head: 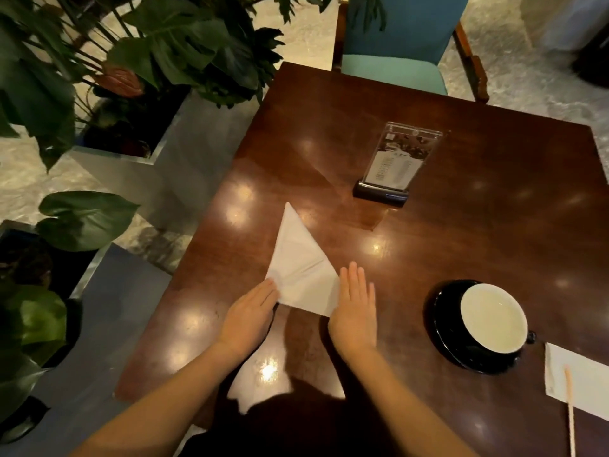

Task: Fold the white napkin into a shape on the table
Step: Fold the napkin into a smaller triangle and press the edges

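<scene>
The white napkin [301, 265] lies flat on the dark wooden table [478, 232], folded into a long triangle whose tip points away from me. My left hand [250, 315] rests flat at the napkin's near left corner, fingertips on its edge. At the near right corner my right hand [356, 305] lies palm down, fingers straight and together, covering that corner. Neither hand grips the napkin; both press it on the table.
A black saucer [441, 324] with a white-lined cup [494, 316] stands to the right. A second napkin [586, 380] with a straw [570, 410] lies at the right edge. An acrylic menu stand [392, 166] is behind; potted plants [148, 61] left, a teal chair [395, 44] opposite.
</scene>
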`<action>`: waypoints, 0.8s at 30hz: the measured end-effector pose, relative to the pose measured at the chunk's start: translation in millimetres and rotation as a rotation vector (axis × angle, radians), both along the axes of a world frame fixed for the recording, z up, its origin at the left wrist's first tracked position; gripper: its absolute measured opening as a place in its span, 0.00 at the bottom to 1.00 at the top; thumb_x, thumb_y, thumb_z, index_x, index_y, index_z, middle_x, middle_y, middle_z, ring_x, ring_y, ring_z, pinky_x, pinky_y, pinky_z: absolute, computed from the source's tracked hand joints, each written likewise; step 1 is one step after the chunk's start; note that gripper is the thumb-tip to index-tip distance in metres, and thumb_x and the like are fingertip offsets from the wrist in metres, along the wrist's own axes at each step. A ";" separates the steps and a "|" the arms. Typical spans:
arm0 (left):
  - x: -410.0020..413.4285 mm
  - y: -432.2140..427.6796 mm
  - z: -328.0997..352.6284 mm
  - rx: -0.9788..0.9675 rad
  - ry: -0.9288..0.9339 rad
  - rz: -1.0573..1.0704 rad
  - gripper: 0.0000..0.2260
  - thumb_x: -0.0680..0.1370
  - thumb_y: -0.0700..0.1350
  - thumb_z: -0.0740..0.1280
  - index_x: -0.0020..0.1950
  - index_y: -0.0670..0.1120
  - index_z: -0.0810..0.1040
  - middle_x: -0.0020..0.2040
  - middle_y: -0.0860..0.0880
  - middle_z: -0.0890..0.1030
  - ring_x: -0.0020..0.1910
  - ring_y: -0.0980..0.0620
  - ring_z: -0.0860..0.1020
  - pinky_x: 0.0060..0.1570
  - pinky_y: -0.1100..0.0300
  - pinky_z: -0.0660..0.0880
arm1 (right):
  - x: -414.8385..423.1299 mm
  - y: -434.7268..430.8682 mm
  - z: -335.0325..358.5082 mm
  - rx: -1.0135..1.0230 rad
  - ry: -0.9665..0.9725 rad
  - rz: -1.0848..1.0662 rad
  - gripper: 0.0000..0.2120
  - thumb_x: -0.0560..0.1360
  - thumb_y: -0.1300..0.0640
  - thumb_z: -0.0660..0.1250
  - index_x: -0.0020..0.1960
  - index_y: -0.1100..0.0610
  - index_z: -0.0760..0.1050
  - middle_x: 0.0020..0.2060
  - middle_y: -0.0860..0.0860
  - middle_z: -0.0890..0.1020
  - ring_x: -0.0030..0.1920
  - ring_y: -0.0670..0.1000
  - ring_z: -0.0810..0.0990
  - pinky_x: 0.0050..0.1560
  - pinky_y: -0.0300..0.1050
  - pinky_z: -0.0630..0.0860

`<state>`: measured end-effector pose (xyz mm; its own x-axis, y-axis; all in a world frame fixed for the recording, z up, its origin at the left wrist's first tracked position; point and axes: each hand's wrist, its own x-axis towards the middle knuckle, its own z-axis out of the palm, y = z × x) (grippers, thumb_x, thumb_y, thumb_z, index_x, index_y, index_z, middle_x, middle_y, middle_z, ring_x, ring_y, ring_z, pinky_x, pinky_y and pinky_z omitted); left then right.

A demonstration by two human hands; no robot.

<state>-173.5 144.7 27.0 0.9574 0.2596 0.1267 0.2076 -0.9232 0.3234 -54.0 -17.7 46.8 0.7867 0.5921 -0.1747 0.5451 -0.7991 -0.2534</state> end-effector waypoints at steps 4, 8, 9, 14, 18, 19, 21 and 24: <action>-0.6 -1.5 -1.9 -0.070 -0.032 0.029 0.22 0.82 0.50 0.50 0.51 0.42 0.82 0.54 0.46 0.82 0.55 0.49 0.80 0.49 0.57 0.79 | 8.2 61.1 0.8 0.122 0.130 0.411 0.28 0.78 0.61 0.52 0.76 0.59 0.49 0.77 0.54 0.49 0.77 0.52 0.44 0.76 0.50 0.41; 3.7 -2.3 -7.6 -0.086 -0.127 0.066 0.24 0.82 0.50 0.49 0.48 0.41 0.83 0.52 0.46 0.84 0.51 0.49 0.81 0.51 0.61 0.75 | 22.0 105.1 -16.3 -0.031 0.112 0.443 0.27 0.76 0.48 0.48 0.69 0.58 0.69 0.69 0.54 0.71 0.69 0.55 0.69 0.64 0.57 0.71; 4.5 -3.1 -9.4 -0.085 -0.156 0.088 0.23 0.82 0.49 0.50 0.47 0.41 0.83 0.50 0.45 0.84 0.50 0.49 0.82 0.52 0.62 0.73 | 26.3 111.0 -18.9 -0.046 0.096 0.429 0.27 0.76 0.47 0.48 0.69 0.58 0.68 0.70 0.53 0.70 0.70 0.55 0.69 0.66 0.58 0.69; 5.9 -3.6 -15.6 0.006 -0.239 0.076 0.15 0.79 0.44 0.58 0.43 0.42 0.83 0.47 0.46 0.84 0.49 0.51 0.82 0.54 0.60 0.71 | 53.7 141.0 -27.1 0.002 0.015 0.342 0.32 0.77 0.43 0.42 0.75 0.59 0.56 0.75 0.55 0.58 0.75 0.55 0.55 0.73 0.53 0.48; 5.0 -2.4 -20.8 0.070 -0.289 0.048 0.08 0.75 0.42 0.64 0.43 0.43 0.82 0.47 0.47 0.84 0.53 0.52 0.80 0.57 0.59 0.72 | 83.4 165.2 -32.4 -0.028 -0.050 0.299 0.29 0.80 0.45 0.44 0.76 0.59 0.49 0.77 0.54 0.52 0.76 0.53 0.50 0.75 0.51 0.45; 5.3 -2.5 -21.4 0.096 -0.296 0.049 0.08 0.75 0.42 0.64 0.43 0.43 0.83 0.46 0.47 0.84 0.54 0.53 0.78 0.58 0.59 0.71 | 92.4 170.9 -33.6 -0.038 -0.052 0.295 0.28 0.81 0.46 0.44 0.77 0.59 0.46 0.77 0.54 0.49 0.77 0.52 0.46 0.75 0.51 0.43; 6.2 -3.2 -20.3 0.142 -0.305 0.046 0.08 0.74 0.42 0.64 0.43 0.43 0.83 0.46 0.47 0.84 0.56 0.53 0.75 0.59 0.58 0.70 | 108.8 179.2 -34.0 -0.049 -0.062 0.312 0.27 0.81 0.47 0.42 0.77 0.57 0.43 0.77 0.53 0.46 0.77 0.51 0.43 0.75 0.50 0.40; 5.0 -1.5 -25.7 0.174 -0.331 0.031 0.06 0.73 0.40 0.66 0.45 0.42 0.81 0.45 0.47 0.84 0.57 0.53 0.74 0.61 0.57 0.70 | 125.6 190.4 -34.8 -0.067 -0.093 0.387 0.27 0.81 0.47 0.41 0.77 0.55 0.44 0.77 0.51 0.46 0.76 0.50 0.42 0.75 0.51 0.39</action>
<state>-168.5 143.2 1.3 0.8490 0.2353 0.4731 0.1467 -0.9651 0.2168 71.6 172.7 12.0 0.5223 0.8374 -0.1614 0.8272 -0.5435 -0.1428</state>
